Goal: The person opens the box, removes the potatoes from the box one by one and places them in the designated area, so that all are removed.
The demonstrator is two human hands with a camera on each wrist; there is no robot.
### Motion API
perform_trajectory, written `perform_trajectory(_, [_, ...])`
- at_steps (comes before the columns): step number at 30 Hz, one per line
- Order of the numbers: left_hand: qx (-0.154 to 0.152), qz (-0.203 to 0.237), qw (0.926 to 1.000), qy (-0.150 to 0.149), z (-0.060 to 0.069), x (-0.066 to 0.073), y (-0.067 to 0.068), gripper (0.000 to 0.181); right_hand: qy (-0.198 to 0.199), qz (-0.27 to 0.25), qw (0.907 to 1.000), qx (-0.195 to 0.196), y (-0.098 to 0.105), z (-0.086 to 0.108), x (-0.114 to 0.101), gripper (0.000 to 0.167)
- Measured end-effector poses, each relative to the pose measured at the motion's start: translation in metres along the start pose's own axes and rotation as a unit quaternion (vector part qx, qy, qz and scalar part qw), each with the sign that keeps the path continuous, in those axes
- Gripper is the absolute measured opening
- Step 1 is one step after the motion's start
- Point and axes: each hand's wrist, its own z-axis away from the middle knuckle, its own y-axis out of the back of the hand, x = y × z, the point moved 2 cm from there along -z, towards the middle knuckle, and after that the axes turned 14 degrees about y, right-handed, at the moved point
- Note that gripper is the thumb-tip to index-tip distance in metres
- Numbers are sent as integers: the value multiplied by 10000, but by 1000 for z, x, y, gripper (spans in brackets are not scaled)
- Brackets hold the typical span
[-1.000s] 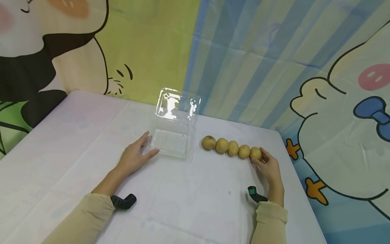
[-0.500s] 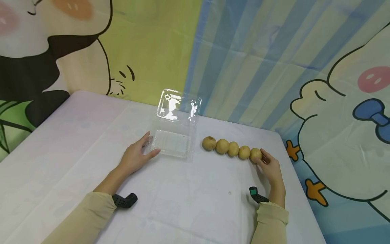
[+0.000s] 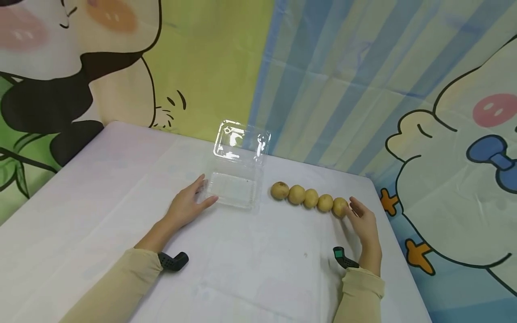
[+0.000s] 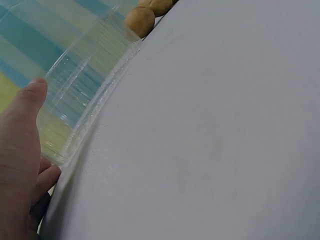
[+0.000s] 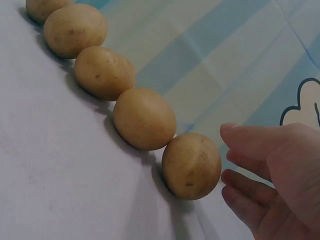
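Several round yellow-brown potatoes point(image 3: 311, 198) lie in a touching row on the white table. Beside the rightmost potato point(image 5: 191, 166), my right hand point(image 3: 365, 225) has its thumb and fingers spread; the right wrist view shows a narrow gap between the fingertips and its skin. To the left of the row stands a clear plastic clamshell box point(image 3: 232, 190), its lid point(image 3: 241, 142) tilted up at the back. My left hand point(image 3: 186, 206) rests against the box's left front corner, thumb stretched along the front and fingers at the left side. Some left fingers are partly hidden.
A white cloth covers the table point(image 3: 250, 269). Behind it hangs a printed curtain point(image 3: 323, 89) with stripes and cartoon animals, close to the lid and the table's back edge. Each wrist wears a black camera strap point(image 3: 173, 261).
My right hand has eased slightly off the rightmost potato, to the right. The head view has shifted a little. My left hand, the box and the row of potatoes keep their places.
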Motion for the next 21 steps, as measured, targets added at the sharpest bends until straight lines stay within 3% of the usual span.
perform_trajectory(10, [128, -372, 9992, 3, -22, 5, -8, 101, 423, 224, 9987, 188, -1, -30, -29, 58])
perform_trajectory(17, [231, -353, 9991, -93, -42, 17, -23, 99, 849, 143, 9962, 117, -3, -42, -61, 57])
perform_trajectory(21, [306, -493, 9981, -198, -47, 23, -23, 101, 1254, 248, 9918, -40, -10, -52, -79, 54])
